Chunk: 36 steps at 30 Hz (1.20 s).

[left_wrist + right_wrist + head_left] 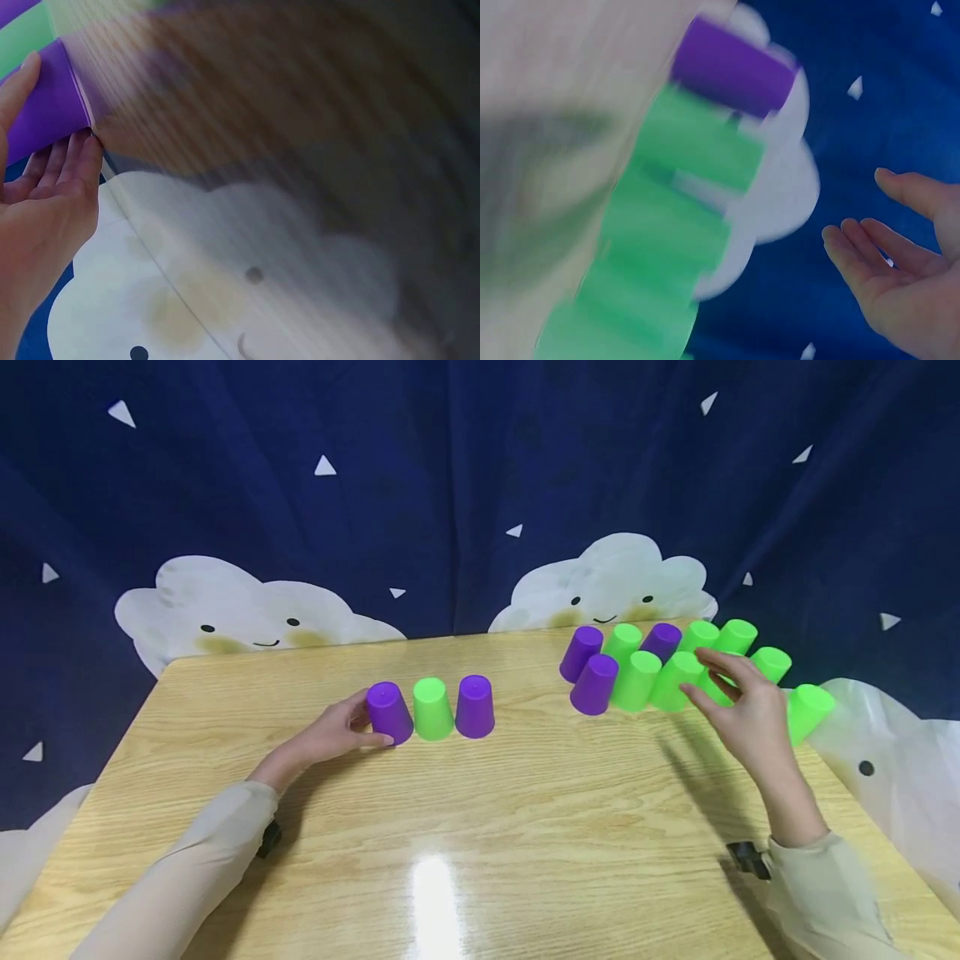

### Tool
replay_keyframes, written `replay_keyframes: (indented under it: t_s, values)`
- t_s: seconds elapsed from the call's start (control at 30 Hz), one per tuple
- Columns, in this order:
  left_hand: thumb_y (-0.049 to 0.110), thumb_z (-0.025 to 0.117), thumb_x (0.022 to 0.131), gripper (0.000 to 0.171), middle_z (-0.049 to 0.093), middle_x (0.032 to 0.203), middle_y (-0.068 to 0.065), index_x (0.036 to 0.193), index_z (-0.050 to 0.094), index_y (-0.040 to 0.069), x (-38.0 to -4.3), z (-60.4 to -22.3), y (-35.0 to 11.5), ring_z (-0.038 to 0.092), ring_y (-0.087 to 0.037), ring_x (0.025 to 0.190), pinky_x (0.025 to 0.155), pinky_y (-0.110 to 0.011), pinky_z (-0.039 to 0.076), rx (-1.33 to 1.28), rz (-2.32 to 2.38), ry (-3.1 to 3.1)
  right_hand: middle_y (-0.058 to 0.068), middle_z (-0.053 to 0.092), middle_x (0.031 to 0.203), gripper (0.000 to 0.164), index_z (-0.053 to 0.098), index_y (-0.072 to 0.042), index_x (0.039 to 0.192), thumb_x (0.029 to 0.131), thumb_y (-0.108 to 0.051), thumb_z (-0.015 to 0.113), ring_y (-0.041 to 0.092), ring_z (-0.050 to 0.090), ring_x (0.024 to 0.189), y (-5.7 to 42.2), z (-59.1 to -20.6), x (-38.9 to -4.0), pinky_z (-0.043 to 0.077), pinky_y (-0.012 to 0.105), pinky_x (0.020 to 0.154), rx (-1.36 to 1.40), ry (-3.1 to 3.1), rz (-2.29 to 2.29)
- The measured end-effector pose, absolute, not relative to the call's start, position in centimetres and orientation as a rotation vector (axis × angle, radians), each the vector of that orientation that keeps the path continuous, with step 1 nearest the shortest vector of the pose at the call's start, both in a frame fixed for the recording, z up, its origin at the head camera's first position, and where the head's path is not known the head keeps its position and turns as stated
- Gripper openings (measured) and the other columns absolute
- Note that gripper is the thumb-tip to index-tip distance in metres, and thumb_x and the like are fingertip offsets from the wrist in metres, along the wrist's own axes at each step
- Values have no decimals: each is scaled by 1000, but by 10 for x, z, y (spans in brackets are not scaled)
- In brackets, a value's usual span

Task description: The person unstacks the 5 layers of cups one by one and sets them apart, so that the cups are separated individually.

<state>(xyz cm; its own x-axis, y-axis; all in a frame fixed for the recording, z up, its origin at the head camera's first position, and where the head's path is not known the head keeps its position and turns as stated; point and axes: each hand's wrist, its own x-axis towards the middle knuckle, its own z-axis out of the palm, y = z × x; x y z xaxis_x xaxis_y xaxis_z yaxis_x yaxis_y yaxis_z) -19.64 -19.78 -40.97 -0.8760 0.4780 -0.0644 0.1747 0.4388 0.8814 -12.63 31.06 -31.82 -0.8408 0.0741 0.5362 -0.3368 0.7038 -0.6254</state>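
Three upside-down cups stand in a row on the table (525,827): a left purple cup (390,714), a green cup (433,710) and another purple cup (475,707). My left hand (337,729) grips the left purple cup from its outer side. In the left wrist view the thumb lies on one side of that purple cup (49,105) and the fingers bend round the other. My right hand (753,714) hovers by a cluster of green and purple cups, thumb and fingers apart, holding nothing. The nearest is a green cup (677,681).
Several upside-down cups make up the cluster at the table's back right, with a purple cup (595,685) at its near left corner. A green cup (808,712) stands near the right edge. Behind the table hangs a dark blue curtain (420,485) with white clouds.
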Motion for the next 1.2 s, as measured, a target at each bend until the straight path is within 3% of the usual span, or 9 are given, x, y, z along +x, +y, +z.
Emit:
replay_keyframes:
  t_s: [0.1, 0.27, 0.37, 0.73, 1.2]
  values:
    - [14, 77, 86, 81, 41, 147, -26, 151, 29, -1, -198, -410, -197, 36, -43, 137, 113, -53, 30, 552, 1416, 2387, 25, 61, 118, 45, 62, 9, 123, 79, 12, 75, 0, 57, 110, 283, -318, -138, 48, 13, 92, 335, -2351, 1125]
    - [12, 77, 86, 83, 40, 148, -27, 151, 28, -2, -198, -410, -197, 35, -43, 138, 114, -52, 30, 550, 1432, 2371, 23, 61, 120, 44, 61, 9, 123, 81, 9, 74, 30, 60, 113, 232, -315, -153, 50, 23, 95, 473, -2389, 1295]
    - [11, 77, 86, 82, 40, 148, -27, 151, 28, -2, -198, -410, -198, 35, -43, 138, 113, -52, 31, 559, 1442, 2378, 24, 61, 123, 44, 60, 9, 124, 83, 7, 74, 37, 59, 115, 200, -318, -163, 50, 31, 99, 567, -2418, 1470]
    - [11, 77, 86, 81, 42, 147, -26, 150, 29, -2, -198, -412, -197, 37, -43, 137, 113, -52, 32, 563, 1459, 2357, 24, 59, 127, 51, 57, 9, 129, 83, -1, 77, 36, 56, 120, 124, -357, -197, 47, 37, 104, 675, -2673, 1592]
    - [9, 76, 86, 81, 41, 147, -26, 151, 29, -2, -198, -410, -196, 35, -43, 138, 114, -52, 30, 577, 1436, 2377, 22, 63, 119, 52, 57, 6, 128, 80, 4, 77, 36, 61, 113, 119, -366, -202, 53, 37, 95, 757, -2759, 1560]
